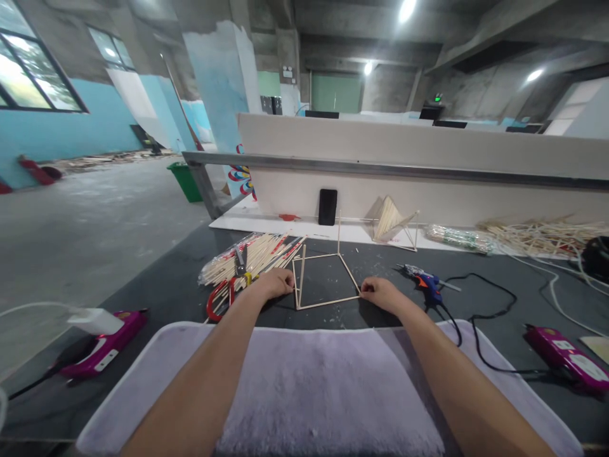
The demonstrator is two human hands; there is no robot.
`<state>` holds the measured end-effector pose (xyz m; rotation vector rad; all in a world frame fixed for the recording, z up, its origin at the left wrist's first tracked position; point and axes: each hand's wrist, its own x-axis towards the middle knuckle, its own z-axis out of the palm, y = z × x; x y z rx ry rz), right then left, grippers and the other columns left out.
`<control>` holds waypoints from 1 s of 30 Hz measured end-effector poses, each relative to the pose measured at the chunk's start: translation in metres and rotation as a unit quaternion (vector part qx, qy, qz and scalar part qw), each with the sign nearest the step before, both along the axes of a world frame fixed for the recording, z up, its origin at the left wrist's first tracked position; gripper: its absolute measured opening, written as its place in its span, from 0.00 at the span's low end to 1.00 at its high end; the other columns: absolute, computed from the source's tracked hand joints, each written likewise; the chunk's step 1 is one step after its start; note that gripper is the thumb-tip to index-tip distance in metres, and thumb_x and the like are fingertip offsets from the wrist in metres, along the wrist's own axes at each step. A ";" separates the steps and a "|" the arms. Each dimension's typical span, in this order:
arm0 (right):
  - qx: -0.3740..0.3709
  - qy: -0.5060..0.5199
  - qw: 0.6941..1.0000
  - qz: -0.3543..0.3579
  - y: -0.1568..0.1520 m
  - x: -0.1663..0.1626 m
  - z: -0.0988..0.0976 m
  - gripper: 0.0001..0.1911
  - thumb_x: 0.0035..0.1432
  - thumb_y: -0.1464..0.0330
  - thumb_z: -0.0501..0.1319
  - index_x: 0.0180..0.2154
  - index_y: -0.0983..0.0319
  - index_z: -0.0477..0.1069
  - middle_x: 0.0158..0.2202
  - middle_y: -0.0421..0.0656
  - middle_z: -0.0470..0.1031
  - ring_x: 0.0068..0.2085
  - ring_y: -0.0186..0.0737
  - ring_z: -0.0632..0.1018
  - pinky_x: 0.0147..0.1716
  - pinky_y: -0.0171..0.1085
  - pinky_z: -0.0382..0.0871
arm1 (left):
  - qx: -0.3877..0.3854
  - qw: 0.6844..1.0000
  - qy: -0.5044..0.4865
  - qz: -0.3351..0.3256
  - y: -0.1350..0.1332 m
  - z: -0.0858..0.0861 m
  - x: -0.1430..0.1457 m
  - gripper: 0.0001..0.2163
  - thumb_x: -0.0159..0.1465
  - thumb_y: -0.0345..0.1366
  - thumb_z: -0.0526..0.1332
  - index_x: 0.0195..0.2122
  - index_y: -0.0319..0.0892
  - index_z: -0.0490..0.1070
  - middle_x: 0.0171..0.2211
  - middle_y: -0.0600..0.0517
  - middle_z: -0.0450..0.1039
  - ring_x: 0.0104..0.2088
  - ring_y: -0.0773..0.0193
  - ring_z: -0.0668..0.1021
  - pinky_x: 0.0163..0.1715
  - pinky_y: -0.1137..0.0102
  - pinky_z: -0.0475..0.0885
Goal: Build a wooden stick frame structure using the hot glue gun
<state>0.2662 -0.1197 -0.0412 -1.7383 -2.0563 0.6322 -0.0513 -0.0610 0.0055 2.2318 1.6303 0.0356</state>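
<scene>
A frame of thin wooden sticks (pixel 328 279) lies on the dark table, a square base with upright sticks rising from its far corners. My left hand (pixel 275 283) rests closed at the frame's left side, fingers pinched by a stick. My right hand (pixel 379 293) is closed on the frame's near right corner. Just left of my left hand lie a bundle of sticks (pixel 252 254) and red-handled scissors (pixel 227 289). A blue glue gun (pixel 428 284) lies right of my right hand.
A lilac mat (pixel 314 387) covers the table's near edge under my forearms. Pink devices sit at the left (pixel 102 349) and right (pixel 566 358). A finished stick model (pixel 394 222), a black phone (pixel 327 206) and loose sticks (pixel 542 231) line the white partition.
</scene>
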 end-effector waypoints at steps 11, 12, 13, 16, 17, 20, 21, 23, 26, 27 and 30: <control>0.005 0.000 1.000 0.006 0.000 0.000 0.000 0.06 0.48 0.67 0.59 0.28 0.61 0.71 0.25 0.38 0.71 0.27 0.33 0.69 0.26 0.31 0.57 | 0.132 0.978 0.109 0.122 0.020 -0.006 -0.006 0.14 0.60 0.39 0.51 0.44 0.53 0.72 0.42 0.44 0.70 0.45 0.52 0.72 0.43 0.57 0.64; 0.004 -0.001 1.000 0.006 0.000 0.000 0.000 0.05 0.48 0.67 0.59 0.28 0.61 0.71 0.25 0.38 0.71 0.27 0.33 0.69 0.26 0.31 0.57 | 0.130 0.978 0.108 0.121 0.023 -0.006 -0.004 0.15 0.60 0.40 0.51 0.45 0.54 0.71 0.43 0.44 0.70 0.45 0.51 0.71 0.44 0.56 0.64; 0.004 0.000 1.000 0.006 0.000 -0.001 0.000 0.05 0.48 0.67 0.59 0.28 0.61 0.71 0.25 0.38 0.71 0.27 0.33 0.69 0.26 0.31 0.57 | 0.130 0.979 0.104 0.119 0.026 -0.006 -0.001 0.16 0.60 0.40 0.51 0.46 0.55 0.71 0.44 0.43 0.69 0.46 0.50 0.71 0.44 0.55 0.63; 0.008 0.003 1.000 0.005 0.000 -0.001 -0.001 0.06 0.48 0.66 0.59 0.28 0.61 0.71 0.24 0.38 0.70 0.27 0.33 0.69 0.26 0.31 0.57 | 0.133 0.982 0.087 0.099 0.034 -0.006 0.006 0.15 0.59 0.38 0.51 0.44 0.55 0.73 0.45 0.44 0.68 0.47 0.50 0.69 0.45 0.53 0.62; 0.008 0.004 1.000 0.004 0.000 -0.001 -0.001 0.06 0.48 0.66 0.59 0.28 0.61 0.71 0.24 0.38 0.70 0.27 0.33 0.69 0.26 0.31 0.57 | 0.139 0.983 0.083 0.092 0.036 -0.006 0.008 0.15 0.60 0.37 0.51 0.42 0.54 0.74 0.44 0.44 0.68 0.47 0.49 0.69 0.46 0.52 0.61; 0.004 0.008 1.000 0.003 0.000 0.000 -0.002 0.06 0.48 0.66 0.59 0.28 0.61 0.71 0.24 0.38 0.70 0.26 0.33 0.69 0.25 0.31 0.57 | 0.160 0.980 0.079 0.088 0.040 -0.008 0.010 0.15 0.60 0.36 0.50 0.40 0.53 0.75 0.43 0.45 0.68 0.46 0.48 0.69 0.45 0.51 0.61; 0.003 0.009 1.000 0.004 0.001 0.000 -0.002 0.06 0.48 0.66 0.59 0.28 0.61 0.71 0.24 0.38 0.70 0.26 0.33 0.69 0.25 0.31 0.57 | 0.166 0.979 0.078 0.092 0.041 -0.010 0.010 0.15 0.60 0.36 0.49 0.40 0.53 0.75 0.42 0.45 0.69 0.45 0.48 0.69 0.44 0.51 0.61; -0.002 0.010 1.000 0.008 0.002 0.001 -0.001 0.05 0.48 0.66 0.59 0.28 0.61 0.71 0.24 0.38 0.70 0.26 0.33 0.68 0.25 0.31 0.57 | 0.167 0.978 0.078 0.096 0.043 -0.012 0.009 0.15 0.60 0.36 0.50 0.41 0.52 0.74 0.42 0.45 0.69 0.45 0.49 0.69 0.44 0.53 0.62; -0.017 0.007 1.000 0.013 0.002 0.002 0.000 0.05 0.47 0.67 0.60 0.29 0.60 0.71 0.24 0.37 0.70 0.26 0.33 0.68 0.25 0.31 0.57 | 0.156 0.980 0.078 0.098 0.046 -0.015 0.008 0.15 0.59 0.37 0.50 0.41 0.53 0.74 0.41 0.45 0.69 0.44 0.52 0.70 0.43 0.56 0.63; -0.020 0.004 1.000 0.012 0.002 0.002 0.001 0.05 0.46 0.68 0.60 0.29 0.60 0.71 0.24 0.37 0.70 0.26 0.33 0.68 0.25 0.30 0.57 | 0.151 0.981 0.075 0.098 0.047 -0.016 0.008 0.15 0.59 0.37 0.50 0.41 0.53 0.74 0.41 0.46 0.69 0.44 0.53 0.71 0.43 0.57 0.63; -0.016 -0.005 1.000 0.007 0.000 0.000 0.003 0.05 0.46 0.69 0.60 0.30 0.60 0.71 0.25 0.37 0.70 0.26 0.32 0.69 0.25 0.30 0.57 | 0.145 0.983 0.060 0.093 0.049 -0.016 0.007 0.15 0.60 0.37 0.49 0.40 0.54 0.74 0.42 0.46 0.70 0.44 0.54 0.71 0.44 0.59 0.63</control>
